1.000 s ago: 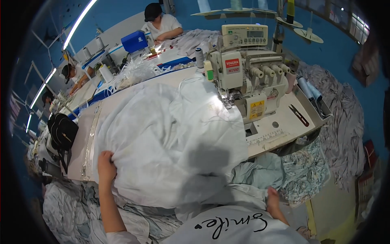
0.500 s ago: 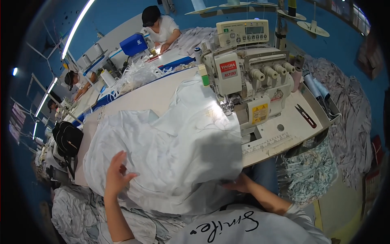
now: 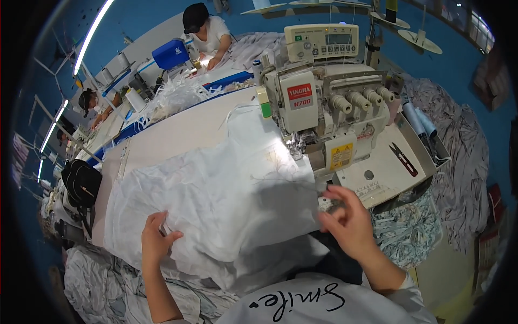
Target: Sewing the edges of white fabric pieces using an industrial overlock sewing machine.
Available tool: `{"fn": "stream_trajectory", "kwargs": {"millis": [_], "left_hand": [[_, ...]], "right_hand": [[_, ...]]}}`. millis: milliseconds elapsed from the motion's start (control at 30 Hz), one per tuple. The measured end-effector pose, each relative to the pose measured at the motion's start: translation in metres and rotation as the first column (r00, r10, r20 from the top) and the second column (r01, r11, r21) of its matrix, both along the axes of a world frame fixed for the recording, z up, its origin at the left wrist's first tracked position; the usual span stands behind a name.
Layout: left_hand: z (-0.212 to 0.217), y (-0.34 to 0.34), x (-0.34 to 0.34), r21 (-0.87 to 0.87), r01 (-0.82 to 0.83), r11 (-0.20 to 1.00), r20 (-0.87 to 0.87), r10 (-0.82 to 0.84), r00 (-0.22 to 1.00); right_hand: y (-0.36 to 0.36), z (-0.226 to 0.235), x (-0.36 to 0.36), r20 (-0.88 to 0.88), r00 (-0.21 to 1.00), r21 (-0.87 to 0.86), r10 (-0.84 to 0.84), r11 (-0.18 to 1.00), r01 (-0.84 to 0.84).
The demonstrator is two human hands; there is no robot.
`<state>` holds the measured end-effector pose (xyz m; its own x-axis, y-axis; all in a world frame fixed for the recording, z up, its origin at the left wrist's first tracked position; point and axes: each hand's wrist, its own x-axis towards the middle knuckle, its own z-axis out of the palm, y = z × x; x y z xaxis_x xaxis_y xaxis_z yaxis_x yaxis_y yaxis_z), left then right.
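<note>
White cloth (image 3: pixel 216 200) is flat-ish on the sewing table (image 3: pixel 178 135), long axis diagonal lower left to upper right, narrower end pointing away from wearer, beside the sewing machine's (image 3: pixel 299 97) needle area. Left hand (image 3: pixel 157 237) at its near-left part, thumb and fingers apart; right hand (image 3: pixel 348 221) by its right edge, fingers curled, thumb apart. Can't tell contact for either. Side tray (image 3: pixel 421 148): blue thread spools (image 3: pixel 426 122). Clear-looking bin (image 3: pixel 441 231): pale green scraps (image 3: pixel 407 232).
</note>
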<state>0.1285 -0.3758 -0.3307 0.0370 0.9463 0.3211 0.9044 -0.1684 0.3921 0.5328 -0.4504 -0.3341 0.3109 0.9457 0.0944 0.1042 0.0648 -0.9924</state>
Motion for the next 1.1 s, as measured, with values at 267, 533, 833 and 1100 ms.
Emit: {"fn": "stream_trajectory", "kwargs": {"millis": [267, 533, 833, 1100], "left_hand": [[-0.027, -0.024, -0.021, -0.034, -0.138, 0.99, -0.016, 0.137, 0.99], [0.01, -0.06, 0.004, 0.258, -0.054, 0.965, 0.916, -0.227, 0.331], [0.045, -0.022, 0.031, 0.552, -0.055, 0.832, 0.785, -0.496, 0.372], [0.085, 0.037, 0.027, 0.656, 0.097, 0.749, 0.709, -0.655, 0.26]], "right_hand": [[0.049, 0.001, 0.0, -0.449, 0.877, -0.069, 0.172, 0.972, -0.226], [0.052, -0.002, 0.004, -0.496, 0.836, -0.031, 0.234, 0.958, -0.287], [0.055, 0.0, 0.007, -0.503, 0.827, -0.036, 0.249, 0.951, -0.308], [0.055, 0.002, 0.008, -0.514, 0.823, -0.061, 0.242, 0.947, -0.317]]}}
